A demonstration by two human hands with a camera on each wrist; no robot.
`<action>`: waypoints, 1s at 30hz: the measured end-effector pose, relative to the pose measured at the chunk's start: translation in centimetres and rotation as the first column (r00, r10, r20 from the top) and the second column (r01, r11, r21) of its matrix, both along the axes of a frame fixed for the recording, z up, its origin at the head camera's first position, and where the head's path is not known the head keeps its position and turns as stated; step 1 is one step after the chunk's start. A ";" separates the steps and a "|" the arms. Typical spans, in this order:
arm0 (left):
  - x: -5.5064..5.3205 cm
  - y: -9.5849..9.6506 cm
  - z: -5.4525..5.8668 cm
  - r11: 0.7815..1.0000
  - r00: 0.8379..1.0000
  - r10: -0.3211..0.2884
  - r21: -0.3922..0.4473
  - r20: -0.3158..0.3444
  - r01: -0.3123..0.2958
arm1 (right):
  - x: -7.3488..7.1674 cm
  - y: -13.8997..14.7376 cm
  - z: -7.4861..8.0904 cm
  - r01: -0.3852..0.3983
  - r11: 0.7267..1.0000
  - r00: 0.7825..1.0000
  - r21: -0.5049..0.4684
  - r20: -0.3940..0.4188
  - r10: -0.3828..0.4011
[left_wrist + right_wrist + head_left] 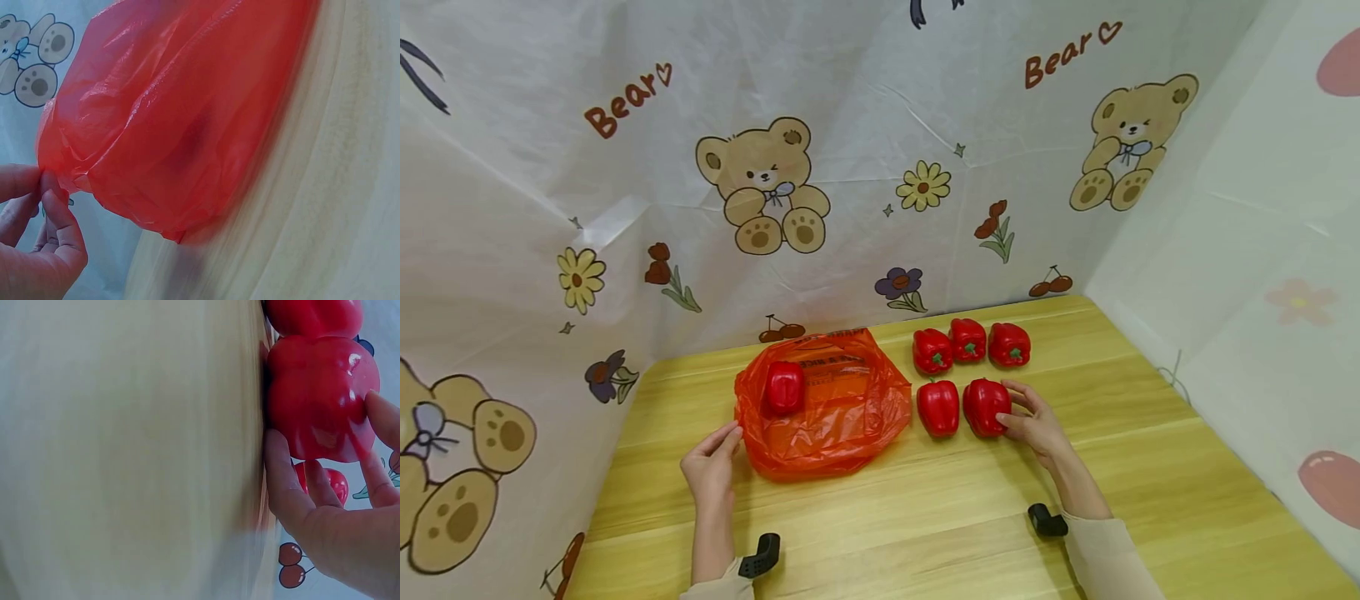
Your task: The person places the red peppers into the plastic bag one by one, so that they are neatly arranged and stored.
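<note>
An orange-red plastic bag (835, 446) lies spread open on the table, one red bell pepper (785, 388) inside at its left. My left hand (715, 467) pinches the bag's left edge between thumb and fingers; in the left wrist view the film (169, 125) rises from those fingertips. On the right, my right hand (1033, 423) grips a red bell pepper (985, 407) from its right side, with thumb and fingers spread around it. That pepper (322, 394) fills the upper right of the right wrist view. Another bell pepper (938, 408) sits just left of it.
Behind the gripped pepper stand three more red bell peppers, one at left (932, 352), one in the middle (967, 340) and one at right (1009, 345). The wooden table (887, 533) meets a bear-print cloth (865, 250) at the back. Black wrist devices sit on both forearms.
</note>
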State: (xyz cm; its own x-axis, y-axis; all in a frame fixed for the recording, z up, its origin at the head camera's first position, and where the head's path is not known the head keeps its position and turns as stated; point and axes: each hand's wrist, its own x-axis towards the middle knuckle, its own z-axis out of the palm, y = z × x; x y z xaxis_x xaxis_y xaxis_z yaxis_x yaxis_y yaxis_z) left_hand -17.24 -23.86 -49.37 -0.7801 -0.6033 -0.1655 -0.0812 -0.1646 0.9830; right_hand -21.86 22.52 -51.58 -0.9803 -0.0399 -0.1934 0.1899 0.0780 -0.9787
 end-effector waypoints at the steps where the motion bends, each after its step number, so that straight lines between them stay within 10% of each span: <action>1: 0.0 0.0 0.0 1.000 1.000 -0.003 0.000 0.001 0.003 | 0.0 0.0 0.0 0.000 1.000 1.000 0.002 0.000 0.000; 19: 0.0 0.1 0.1 1.000 1.000 -0.002 -0.019 0.020 0.002 | 0.1 0.4 0.5 0.048 0.998 0.999 -0.039 -0.008 -0.048; 30: 0.0 0.0 0.1 1.000 0.999 -0.010 -0.011 0.031 0.010 | -0.8 -1.5 4.3 0.054 0.992 0.994 -0.117 -0.085 -0.065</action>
